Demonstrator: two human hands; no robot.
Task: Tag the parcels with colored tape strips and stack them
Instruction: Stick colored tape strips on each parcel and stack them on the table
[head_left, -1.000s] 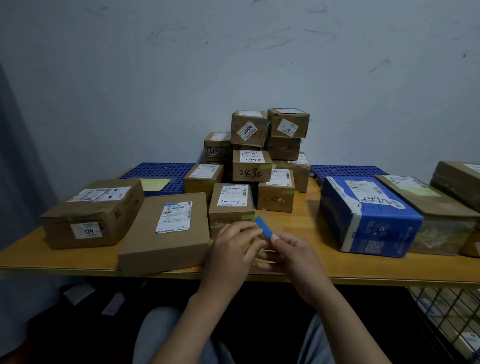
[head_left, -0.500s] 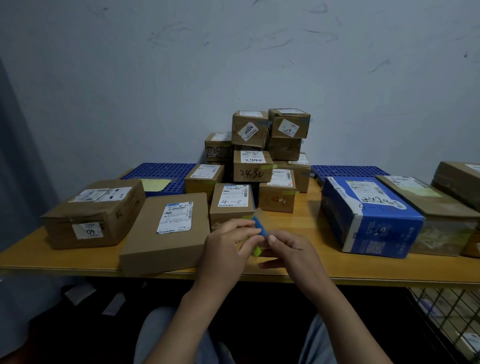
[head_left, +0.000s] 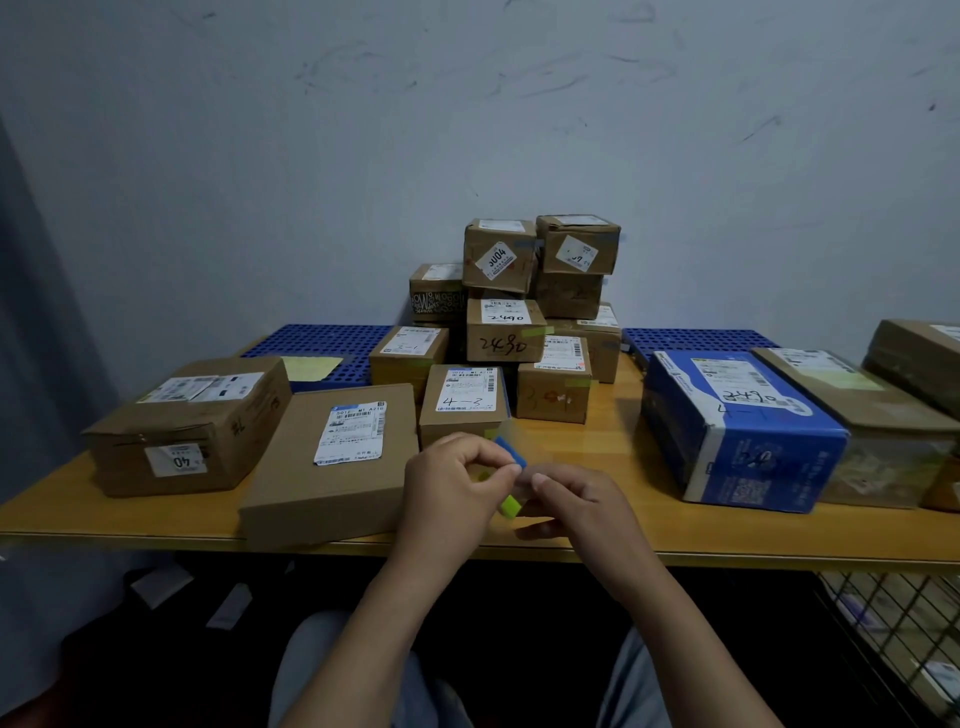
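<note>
Blue over green, both held above the table's (head_left: 623, 462) front edge: a blue strip (head_left: 511, 453) sticking up and a green strip (head_left: 510, 505) poking out below, between the two hands. Left hand (head_left: 457, 483) curled, thumb and forefinger pinching at the foot of the blue strip. Right hand (head_left: 571, 504) curled as well, thumb tip pressed in from the other side, just above the green strip. Too blurred to tell which fingers grip which strip.

Just behind the hands, a small box (head_left: 465, 395) marked 4-3, upright on the table. To its left and touching it, a flat box (head_left: 291, 467) with a white label, then a big box (head_left: 192, 426) marked 40. Against the wall, a stack (head_left: 506, 330) of small boxes, some tagged with green tape. Well to the right, a blue box (head_left: 743, 431) on its side, brown parcels (head_left: 857, 410) beside it. Under the stack, blue pallets (head_left: 317, 340).
</note>
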